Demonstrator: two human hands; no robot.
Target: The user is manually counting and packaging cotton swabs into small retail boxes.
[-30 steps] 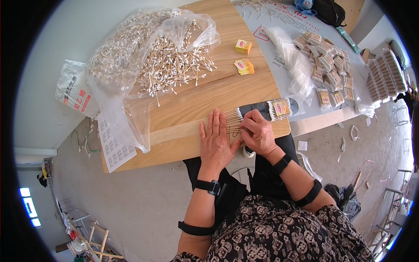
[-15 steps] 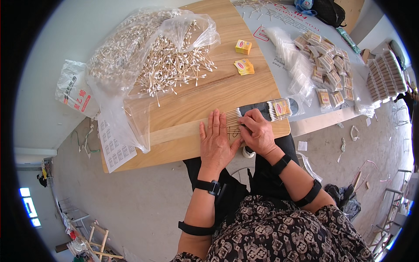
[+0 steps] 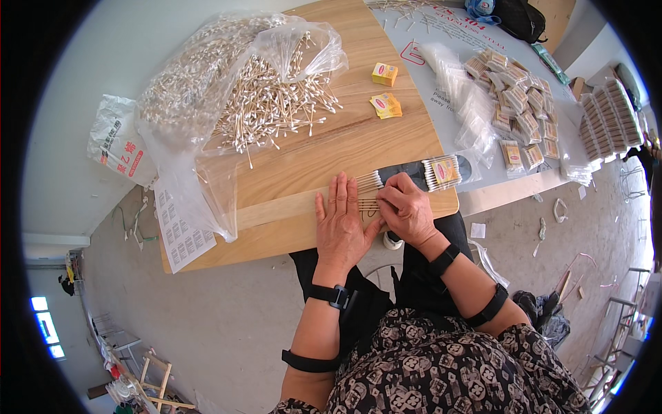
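Note:
My left hand (image 3: 340, 224) lies flat on the wooden table near its front edge, fingers stretched out over one end of a row of cotton swabs (image 3: 369, 182). Part of that row is hidden under the fingers. My right hand (image 3: 408, 209) is closed at the other end of the swabs, thumb and fingers pinched together. Its fingertips seem to hold cotton swab ends, though they cover most of what is between them. Just right of it, a filled swab packet (image 3: 443, 172) with a yellow card lies on a dark strip at the table's edge.
A big clear bag (image 3: 186, 83) spills loose cotton swabs (image 3: 283, 110) at the back left. Yellow cards (image 3: 386, 105) and a small yellow stack (image 3: 385, 74) lie further back. On the grey surface to the right are clear sleeves (image 3: 476, 124) and heaped swab packets (image 3: 514, 100).
My right fingers have shifted very slightly at the swabs, and the nearer swabs between my hands show a little more evenly. My left hand stays in place.

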